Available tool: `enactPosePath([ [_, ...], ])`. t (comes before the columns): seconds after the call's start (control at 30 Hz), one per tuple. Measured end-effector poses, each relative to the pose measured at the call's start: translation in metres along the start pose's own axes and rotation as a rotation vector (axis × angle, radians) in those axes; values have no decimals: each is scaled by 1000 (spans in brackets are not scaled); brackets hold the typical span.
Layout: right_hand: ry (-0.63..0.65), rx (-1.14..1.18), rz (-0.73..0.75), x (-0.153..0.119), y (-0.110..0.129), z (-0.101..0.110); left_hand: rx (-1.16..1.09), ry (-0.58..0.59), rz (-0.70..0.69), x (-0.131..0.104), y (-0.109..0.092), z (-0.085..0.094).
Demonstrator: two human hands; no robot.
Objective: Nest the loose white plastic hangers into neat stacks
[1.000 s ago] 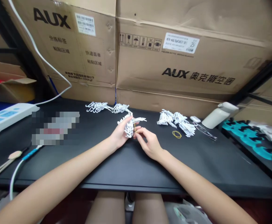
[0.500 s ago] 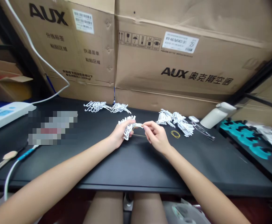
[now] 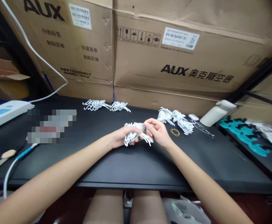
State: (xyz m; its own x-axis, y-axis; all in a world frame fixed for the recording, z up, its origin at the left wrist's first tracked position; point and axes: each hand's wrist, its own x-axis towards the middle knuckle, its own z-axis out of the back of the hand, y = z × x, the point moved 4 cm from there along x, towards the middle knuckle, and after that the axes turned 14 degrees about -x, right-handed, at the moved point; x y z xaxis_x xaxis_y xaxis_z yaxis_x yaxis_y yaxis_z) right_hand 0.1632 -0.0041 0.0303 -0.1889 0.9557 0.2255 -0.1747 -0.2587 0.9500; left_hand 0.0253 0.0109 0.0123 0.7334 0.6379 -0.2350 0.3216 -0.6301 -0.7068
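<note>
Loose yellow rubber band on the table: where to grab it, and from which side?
I'd pinch the near edge of the yellow rubber band from above, coming in from the near side. It lies as a thin loop on the table with nothing on top, while white hooks crowd its right side.

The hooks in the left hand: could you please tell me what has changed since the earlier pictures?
The held hooks have turned, their straight ends swinging toward the person; the right hand has moved rightward. The left hand still grips them; the other hooks stayed put.
</note>
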Motion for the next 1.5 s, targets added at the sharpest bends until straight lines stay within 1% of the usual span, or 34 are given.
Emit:
enactPosePath([
  [0.07, -32, 74, -21, 0, -2, -4, 19, -22, -16, -1, -1, 2],
  [0.13, -39, 176, -60, 0, -2, -6, 38, -55, -44, -2, -2, 4],
  [0.23, 14, 361, -165, 0, 0, -9, 61, -65, -71, -3, -3, 5],
  [0.33, 63, 547, -308, 0, -1, -8, 59, -19, -71, -4, -2, 3],
  [0.4, 31, 651, -374, 2, -3, -4, 62, 42, -61, -5, 0, 0],
  [0.47, -40, 716, -390, 3, -5, 3, 65, 96, -53, -4, 3, -2],
  [0.5, -78, 731, -377, 4, -6, 7, 63, 106, -56, -3, 4, -2],
  [0.57, -138, 721, -311, 4, -3, 14, 43, 74, -88, -2, 3, -1],
  [0.67, -172, 580, -145, 2, 8, 22, 16, -15, -176, -1, -1, 3],
  [0.77, -239, 287, 57, -4, 20, 25, 13, -40, -214, -3, -3, 2],
  [0.83, -300, 62, 184, -9, 26, 22, 51, -12, -196, -5, -3, -2],
  [0.9, -349, -119, 262, -13, 29, 19, 129, 40, -175, -7, -1, -6],
  [0.97, -395, -204, 278, -16, 29, 18, 226, 98, -158, -8, 0, -11],
  [1.03, -401, -210, 257, -18, 29, 19, 334, 146, -160, -8, 1, -14],
  [1.07, -370, -221, 247, -18, 29, 19, 394, 162, -171, -8, 1, -14],
  [1.13, -257, -302, 252, -18, 31, 15, 519, 176, -208, -6, 1, -15],
  [1.2, -135, -443, 300, -19, 34, 8, 630, 185, -245, -4, 2, -15],
  [1.27, -56, -589, 371, -20, 37, -1, 722, 199, -279, -2, 5, -15],
  [1.37, -1, -725, 483, -23, 40, -14, 833, 196, -391, -1, 6, -16],
  [1.43, 13, -761, 538, -24, 40, -20, 871, 185, -488, -1, 5, -16],
  [1.5, 17, -782, 572, -24, 40, -23, 895, 178, -527, -2, 5, -17],
])
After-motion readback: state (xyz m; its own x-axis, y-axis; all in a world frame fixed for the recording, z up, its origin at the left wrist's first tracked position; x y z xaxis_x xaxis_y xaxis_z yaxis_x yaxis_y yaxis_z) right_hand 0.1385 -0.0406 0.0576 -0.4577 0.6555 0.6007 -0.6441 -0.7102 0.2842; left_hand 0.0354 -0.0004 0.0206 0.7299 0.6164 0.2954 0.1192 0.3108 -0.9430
